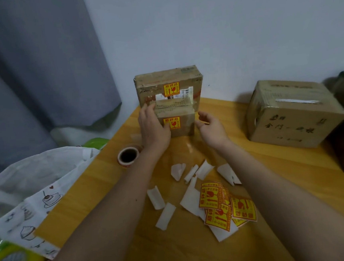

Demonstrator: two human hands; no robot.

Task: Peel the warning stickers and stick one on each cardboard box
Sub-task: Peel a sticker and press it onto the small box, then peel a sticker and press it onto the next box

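At the far edge of the desk (286, 182), the small box: the left hand (153, 130) is pressing flat against its front and left side, fingers closed together, thumb lying beside the yellow sticker (172, 123) already on its face.
Left grip: fingers are reaching up to the taped top edge of the small box (178, 119); it is holding the box rather than pinching anything.
Right grip: the right hand (210, 127) is hovering just beside the box's right side, fingers loosely curled and apart, holding nothing.
Behind: a wider box (168, 85) is standing against the wall, touching the small one, and is also wearing a sticker (171, 89).
To the right: a big box (290, 115) is sitting well apart, with no sticker showing on its visible faces.
Sticker pile (225, 204): unpeeled sheets are lying near the person, among curled white backing scraps (163, 206).
Handling of boxes: they are looking light and stiff, best taken by opposite side walls.
Handling of stickers: thin and floppy, likely curling and clinging to skin; a corner is the place to lift, peeling slowly so the paper is not tearing.
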